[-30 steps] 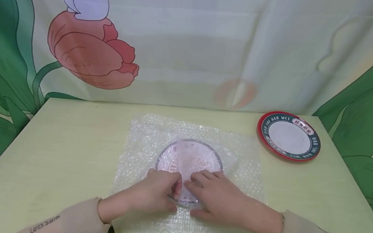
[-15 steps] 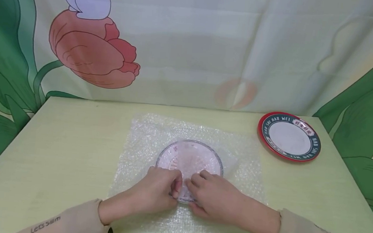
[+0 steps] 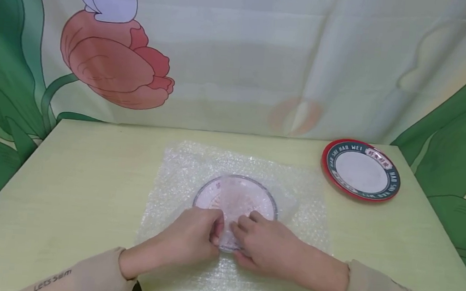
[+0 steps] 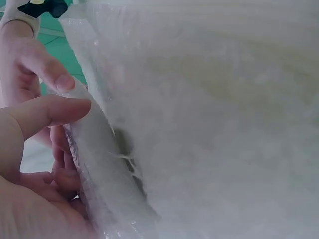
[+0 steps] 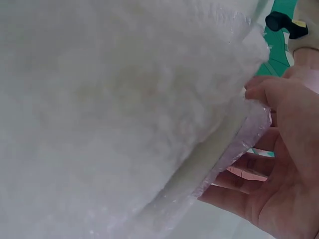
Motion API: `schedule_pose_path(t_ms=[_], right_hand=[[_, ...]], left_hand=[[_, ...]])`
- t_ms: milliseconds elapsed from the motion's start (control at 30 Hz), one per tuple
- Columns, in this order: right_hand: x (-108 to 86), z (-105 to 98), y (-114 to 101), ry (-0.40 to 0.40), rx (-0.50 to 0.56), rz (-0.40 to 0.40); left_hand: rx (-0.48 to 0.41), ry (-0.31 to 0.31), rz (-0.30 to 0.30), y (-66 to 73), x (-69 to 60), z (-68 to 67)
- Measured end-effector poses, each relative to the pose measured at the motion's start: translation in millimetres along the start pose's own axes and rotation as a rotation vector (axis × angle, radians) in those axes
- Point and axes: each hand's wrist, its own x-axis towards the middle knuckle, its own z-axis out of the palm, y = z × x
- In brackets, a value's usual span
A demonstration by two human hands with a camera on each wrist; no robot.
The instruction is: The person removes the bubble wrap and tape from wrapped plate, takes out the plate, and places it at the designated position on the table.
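A round white plate with a dark rim lies at the middle of a sheet of bubble wrap, with a strip of the wrap folded over its centre. My left hand pinches wrap at the plate's near edge; in the left wrist view its thumb presses on the wrapped rim. Close on the right, my right hand has bent fingers over the near part of the plate. The right wrist view shows that hand holding the wrapped edge between thumb and fingers.
At the table's back right rests a plate with a red edge and a dark green lettered band. Behind the pale table hangs a printed curtain with a flower and leaves.
My right hand's fingers have drawn in and its thumb has moved up toward the plate's near edge. My left hand and the plate have shifted slightly left.
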Motion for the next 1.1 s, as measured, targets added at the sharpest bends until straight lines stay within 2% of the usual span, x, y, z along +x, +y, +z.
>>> schedule_pose_path(t_ms=[167, 267, 400, 533, 700, 867, 933, 1100], right_hand=[[1.0, 0.6, 2.1, -0.029, -0.013, 0.002], [0.5, 2.7, 2.6, -0.015, -0.039, -0.009], [-0.6, 4.5, 3.3, -0.001, -0.01, -0.001], [-1.7, 5.6, 4.1, -0.009, 0.029, 0.011], [-2.9, 8.3, 4.7, -0.003, 0.03, 0.005], [-4.0, 9.2, 6.7, 0.009, 0.035, 0.005], [-4.5, 9.1, 7.4, 0.012, 0.042, 0.003], [-6.9, 8.9, 9.7, 0.022, 0.059, 0.007]], left_hand=[[-0.093, -0.089, -0.021, -0.6, 0.5, -8.7], [-0.108, -0.106, -0.052, 0.4, 2.0, -14.0], [-0.082, -0.11, -0.084, 2.8, 2.9, -19.7], [-0.023, -0.098, -0.084, 4.8, 1.6, -22.0], [0.041, -0.094, -0.091, 5.4, 1.7, -21.6], [0.054, -0.076, -0.023, 2.9, 0.2, -15.3], [0.071, -0.048, 0.013, 1.7, -0.7, -11.4], [0.094, 0.043, 0.059, 0.7, -1.2, -3.7]])
